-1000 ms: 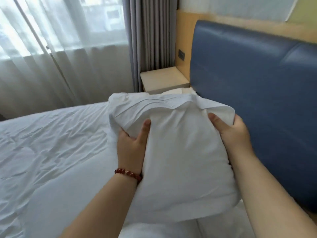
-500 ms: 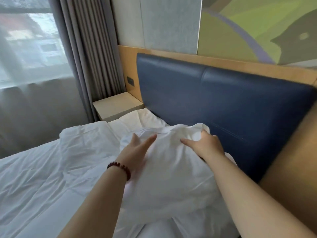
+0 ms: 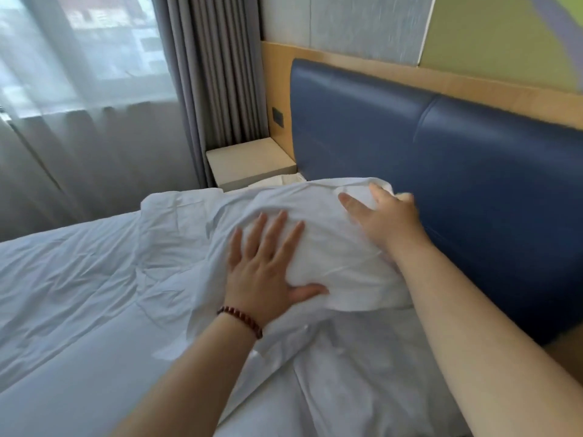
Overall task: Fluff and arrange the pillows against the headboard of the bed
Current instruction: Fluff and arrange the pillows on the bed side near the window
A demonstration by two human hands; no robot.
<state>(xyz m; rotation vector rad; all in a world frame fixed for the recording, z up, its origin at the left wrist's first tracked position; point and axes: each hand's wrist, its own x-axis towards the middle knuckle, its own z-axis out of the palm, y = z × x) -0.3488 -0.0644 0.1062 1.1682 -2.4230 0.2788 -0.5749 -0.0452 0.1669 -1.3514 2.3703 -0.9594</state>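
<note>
The right hand [image 3: 383, 220] is smeared by motion, so its fingertips on the pillow [image 3: 331, 247] cannot be made out singly. The headboard [image 3: 441, 171] runs off the right edge. A cream corner [image 3: 284, 181] behind the pillow is mostly hidden (pillow or sheet, unclear). The wall plate [image 3: 278, 116] is too small to read.

pillows 2 [image 3: 331, 241] [image 3: 176, 209] | hands 2 [image 3: 265, 272] [image 3: 388, 222] | headboard 1 [image 3: 441, 171] | bracelet 1 [image 3: 241, 320]

A pale nightstand [image 3: 249, 160] stands between grey curtains [image 3: 208, 80] and the wall switch [image 3: 278, 116].
</note>
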